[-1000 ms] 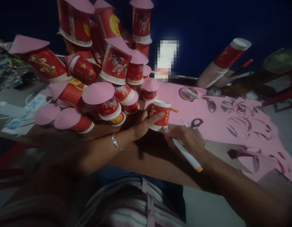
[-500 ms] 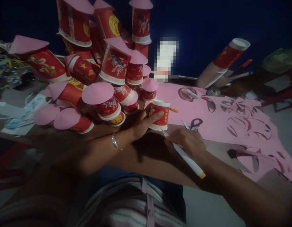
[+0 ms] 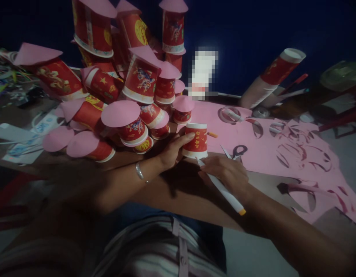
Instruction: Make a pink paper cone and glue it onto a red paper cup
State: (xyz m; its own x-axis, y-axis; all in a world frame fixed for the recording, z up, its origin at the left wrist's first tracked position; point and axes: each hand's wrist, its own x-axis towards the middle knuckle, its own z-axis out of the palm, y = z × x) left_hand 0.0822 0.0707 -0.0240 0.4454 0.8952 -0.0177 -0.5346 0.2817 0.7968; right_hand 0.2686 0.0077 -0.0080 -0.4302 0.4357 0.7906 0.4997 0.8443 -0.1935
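A red paper cup (image 3: 196, 143) with white bands at its top and bottom and gold lettering stands near the table's front edge. My left hand (image 3: 175, 151) grips it from the left, thumb across its side. My right hand (image 3: 228, 171) is closed around a white marker pen (image 3: 224, 191) with an orange end. The pen's tip is at the cup's lower white band. An orange pen cap (image 3: 212, 135) lies just behind the cup. Beside my right hand rests a pair of scissors (image 3: 235, 152), blades apart.
Several red cups with pink paper cones (image 3: 120, 114) are piled at the left and back. Pink paper sheets (image 3: 207, 111) and cut scraps (image 3: 303, 150) cover the right side. A tall stack of paper cups (image 3: 278, 69) leans at the back right. A white power strip (image 3: 36, 132) lies far left.
The cup has turned in my left hand, so its gold lettering has shifted toward the left. My right hand and the marker have moved slightly left.
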